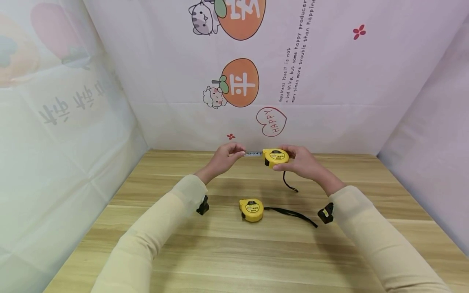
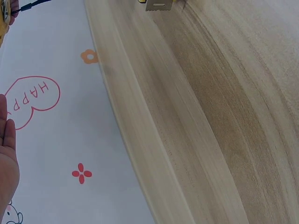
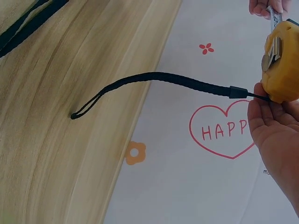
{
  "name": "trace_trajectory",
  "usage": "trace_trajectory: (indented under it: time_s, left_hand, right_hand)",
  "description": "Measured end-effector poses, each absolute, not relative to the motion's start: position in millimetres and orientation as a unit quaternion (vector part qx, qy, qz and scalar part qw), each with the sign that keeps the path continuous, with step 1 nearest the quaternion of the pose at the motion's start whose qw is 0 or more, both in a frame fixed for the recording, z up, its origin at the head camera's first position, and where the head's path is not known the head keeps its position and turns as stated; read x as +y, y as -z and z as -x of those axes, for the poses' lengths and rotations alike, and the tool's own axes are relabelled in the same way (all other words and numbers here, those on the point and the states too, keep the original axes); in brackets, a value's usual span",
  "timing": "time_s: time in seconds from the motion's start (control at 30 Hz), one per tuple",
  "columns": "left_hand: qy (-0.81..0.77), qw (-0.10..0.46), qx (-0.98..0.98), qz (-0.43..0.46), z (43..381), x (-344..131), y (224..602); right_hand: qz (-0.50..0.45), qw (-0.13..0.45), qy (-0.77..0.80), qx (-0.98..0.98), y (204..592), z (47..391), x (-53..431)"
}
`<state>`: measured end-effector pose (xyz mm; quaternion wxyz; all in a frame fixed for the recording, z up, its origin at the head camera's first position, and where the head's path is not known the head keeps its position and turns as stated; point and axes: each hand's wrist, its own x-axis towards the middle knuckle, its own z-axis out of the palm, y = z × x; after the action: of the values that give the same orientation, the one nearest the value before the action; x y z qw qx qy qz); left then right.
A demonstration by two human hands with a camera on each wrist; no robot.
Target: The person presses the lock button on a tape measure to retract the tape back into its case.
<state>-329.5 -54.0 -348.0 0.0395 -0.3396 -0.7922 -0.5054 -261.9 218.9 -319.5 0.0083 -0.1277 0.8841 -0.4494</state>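
Note:
My right hand (image 1: 301, 162) grips a yellow tape measure (image 1: 276, 158) above the far part of the table, its black wrist strap (image 3: 163, 77) hanging down. A short stretch of blade (image 1: 254, 154) runs out of its left side. The end of that blade is pinched between the thumb and fingers of my left hand (image 1: 226, 158). A second yellow tape measure (image 1: 251, 210) lies on the table nearer to me, with its black strap (image 1: 293, 212) stretched to the right. In the left wrist view only part of the left hand (image 2: 7, 156) shows, at the left edge.
The wood-grain table (image 1: 227, 256) meets a white printed cloth (image 1: 322, 122) at its back edge, close behind both hands. Cloth walls also stand at the left and right. A small black device (image 1: 202, 205) sits at the left wrist, another (image 1: 326, 213) at the right.

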Motion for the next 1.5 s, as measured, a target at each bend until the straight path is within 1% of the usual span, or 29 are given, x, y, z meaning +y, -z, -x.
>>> trace_trajectory:
  time_s: [0.43,1.5]
  left_hand:
    - [0.507,0.039,-0.785,0.353,328,-50,348]
    - [0.494,0.040,-0.795,0.351,329,-38,349]
  right_hand:
    - [0.137,0.003,0.444,0.886,319,261,214]
    - [0.148,-0.005,0.431,0.890,320,264,206]
